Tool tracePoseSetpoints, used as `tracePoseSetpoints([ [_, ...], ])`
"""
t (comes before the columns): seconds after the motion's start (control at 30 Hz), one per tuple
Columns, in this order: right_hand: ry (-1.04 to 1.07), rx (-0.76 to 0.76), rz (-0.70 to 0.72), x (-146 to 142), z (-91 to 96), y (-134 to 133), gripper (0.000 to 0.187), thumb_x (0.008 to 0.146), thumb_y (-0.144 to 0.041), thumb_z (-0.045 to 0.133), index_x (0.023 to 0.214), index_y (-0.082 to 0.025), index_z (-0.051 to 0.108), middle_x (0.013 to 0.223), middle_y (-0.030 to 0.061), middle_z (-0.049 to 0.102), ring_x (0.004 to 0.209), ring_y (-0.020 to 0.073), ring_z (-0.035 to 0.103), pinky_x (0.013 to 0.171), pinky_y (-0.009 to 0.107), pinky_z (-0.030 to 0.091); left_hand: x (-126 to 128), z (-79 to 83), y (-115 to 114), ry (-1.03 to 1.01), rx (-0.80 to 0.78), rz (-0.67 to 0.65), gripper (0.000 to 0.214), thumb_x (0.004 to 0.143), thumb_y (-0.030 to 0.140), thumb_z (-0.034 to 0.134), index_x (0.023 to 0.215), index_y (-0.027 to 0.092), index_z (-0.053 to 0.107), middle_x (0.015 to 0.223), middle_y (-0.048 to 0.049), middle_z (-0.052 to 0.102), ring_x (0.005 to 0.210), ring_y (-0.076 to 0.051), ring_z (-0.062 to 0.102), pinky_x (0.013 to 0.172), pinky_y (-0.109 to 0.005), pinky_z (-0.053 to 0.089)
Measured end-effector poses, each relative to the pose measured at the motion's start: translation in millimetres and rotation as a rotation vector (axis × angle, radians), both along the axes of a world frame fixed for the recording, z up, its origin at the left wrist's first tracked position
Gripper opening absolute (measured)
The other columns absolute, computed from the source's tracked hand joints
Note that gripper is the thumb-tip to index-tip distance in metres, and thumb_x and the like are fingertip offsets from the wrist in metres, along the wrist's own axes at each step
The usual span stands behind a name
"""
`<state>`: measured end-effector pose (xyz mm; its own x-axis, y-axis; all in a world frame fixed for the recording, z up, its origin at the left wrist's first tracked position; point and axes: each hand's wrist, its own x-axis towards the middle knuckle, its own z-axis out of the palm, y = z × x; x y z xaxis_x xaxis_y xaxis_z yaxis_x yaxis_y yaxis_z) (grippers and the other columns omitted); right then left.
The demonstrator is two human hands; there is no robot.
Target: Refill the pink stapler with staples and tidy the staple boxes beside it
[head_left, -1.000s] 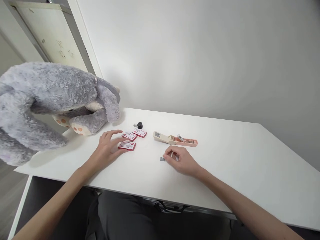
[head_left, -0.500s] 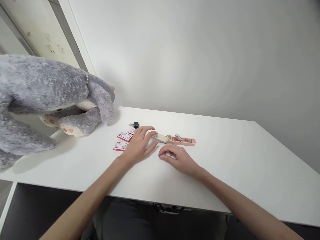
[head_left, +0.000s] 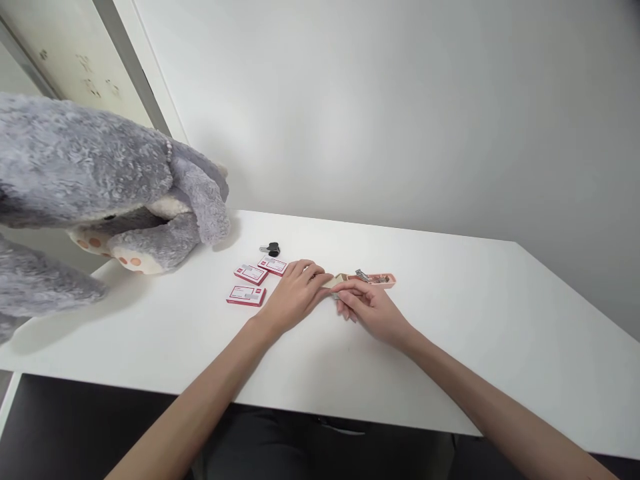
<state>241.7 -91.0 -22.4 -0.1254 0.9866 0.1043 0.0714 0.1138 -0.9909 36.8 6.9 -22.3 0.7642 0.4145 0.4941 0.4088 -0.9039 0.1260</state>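
Note:
A pink and cream stapler (head_left: 385, 281) lies opened out flat on the white table, a metal piece standing up near its middle. My left hand (head_left: 296, 297) is closed over its cream end, which is mostly hidden under the fingers. Close in front of the stapler, my right hand (head_left: 373, 308) pinches a small grey strip (head_left: 335, 296) that looks like a row of staples. Both hands' fingertips nearly meet there. Beside my left hand lie three red and white staple boxes (head_left: 245, 295). Behind them is a black staple remover (head_left: 273, 249).
A large grey plush toy (head_left: 90, 160) takes up the left side of the table (head_left: 475, 333). A pale wall (head_left: 375, 120) stands along the table's back edge.
My left hand has moved right and closed over the stapler's cream end, uncovering the staple boxes. My right hand has brought the grey strip up to the stapler. The view has shifted slightly.

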Motion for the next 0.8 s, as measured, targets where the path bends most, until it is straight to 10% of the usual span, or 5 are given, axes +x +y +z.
tracePoseSetpoints([
  [0.5,-0.057,0.097,-0.509,39,16.7,8,0.037,0.084,-0.053,0.082,0.104,-0.022,0.074,0.095,0.0073,0.077,0.082,0.0224,0.071,0.081,0.042,0.06,-5,-4.8,2,-0.081,-0.174,0.015,0.028,0.11,0.032,0.046,0.127,0.021,0.065,0.123,-0.0115,0.068,0.117,-0.029,0.058,0.101,-0.05,0.049],
  [0.8,-0.413,0.303,-0.41,43,5.3,7,0.024,0.097,-0.048,0.067,0.102,-0.027,0.077,0.117,0.0092,0.068,0.087,0.0213,0.065,0.071,0.036,0.056,-5,-4.0,1,-0.11,-0.183,0.007,0.023,0.109,0.027,0.046,0.125,0.02,0.061,0.125,-0.0113,0.067,0.118,-0.029,0.056,0.1,-0.05,0.049],
])
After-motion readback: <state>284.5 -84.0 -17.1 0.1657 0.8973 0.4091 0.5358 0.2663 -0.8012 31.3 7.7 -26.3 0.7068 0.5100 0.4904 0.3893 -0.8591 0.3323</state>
